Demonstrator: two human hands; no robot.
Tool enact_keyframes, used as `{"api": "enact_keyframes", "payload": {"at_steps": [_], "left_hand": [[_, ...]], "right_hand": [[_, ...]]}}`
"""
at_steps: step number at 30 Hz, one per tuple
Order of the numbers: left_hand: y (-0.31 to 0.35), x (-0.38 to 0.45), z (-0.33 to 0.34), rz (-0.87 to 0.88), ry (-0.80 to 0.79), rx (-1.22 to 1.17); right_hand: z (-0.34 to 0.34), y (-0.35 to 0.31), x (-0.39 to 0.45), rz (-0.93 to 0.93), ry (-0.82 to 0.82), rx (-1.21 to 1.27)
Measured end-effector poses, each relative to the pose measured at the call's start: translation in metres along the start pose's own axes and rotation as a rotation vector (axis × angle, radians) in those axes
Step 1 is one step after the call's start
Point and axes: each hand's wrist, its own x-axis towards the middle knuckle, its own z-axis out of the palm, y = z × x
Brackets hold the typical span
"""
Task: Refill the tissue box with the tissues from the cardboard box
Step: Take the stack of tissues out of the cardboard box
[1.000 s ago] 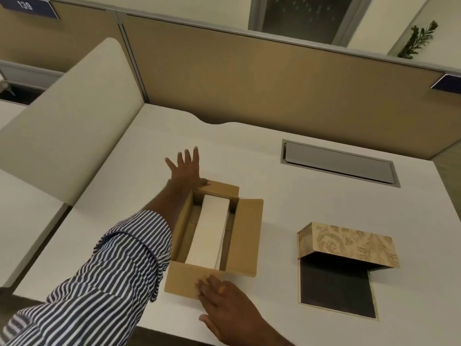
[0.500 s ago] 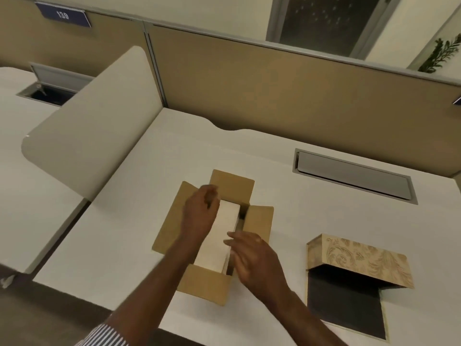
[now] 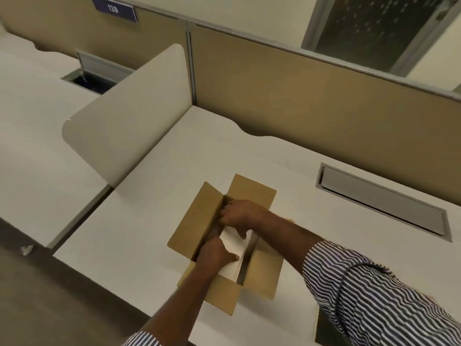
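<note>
An open brown cardboard box (image 3: pixel 197 221) sits on the white desk with its flaps spread outward. A white tissue stack (image 3: pixel 232 265) lies lengthwise inside it. My right hand (image 3: pixel 239 214) is at the far end of the stack, fingers curled down between the stack and the box's left wall. At the near end, my left hand (image 3: pixel 217 253) has its fingers tucked down the same side and its thumb on top. Both hands grip the stack, which still rests in the box. The tissue box (image 3: pixel 326 330) shows only as a dark patch under my right sleeve.
A rounded cream divider panel (image 3: pixel 129 116) stands at the desk's left edge. A grey cable-tray lid (image 3: pixel 381 203) is set into the desk at the back right. A tan partition wall (image 3: pixel 299 96) closes the back. The desk's front edge runs close to the cardboard box.
My right hand moved from the stack's right side to its far end, and my left hand dropped back to the near end. Both now dig in along the left side. The view swung left.
</note>
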Motion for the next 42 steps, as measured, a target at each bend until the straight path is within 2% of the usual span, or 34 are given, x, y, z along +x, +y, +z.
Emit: {"api": "enact_keyframes", "payload": {"at_steps": [3, 11, 15, 23, 42], "left_hand": [[0.002, 0.008, 0.003, -0.053, -0.037, 0.006], [-0.004, 0.020, 0.021, -0.153, -0.026, 0.063], [-0.008, 0.027, 0.024, -0.147, -0.057, 0.051], [-0.007, 0.025, 0.030, -0.116, -0.016, -0.029], [0.002, 0.006, 0.027, 0.071, 0.017, -0.199]], "right_hand": [[0.004, 0.001, 0.015, -0.018, -0.084, -0.063], [0.015, 0.013, 0.032, -0.192, -0.026, -0.204], [0.019, 0.017, 0.029, -0.236, -0.001, -0.259], [0.023, 0.021, 0.032, -0.291, 0.032, -0.200], [0.037, 0.039, -0.010, -0.459, 0.362, -0.097]]}}
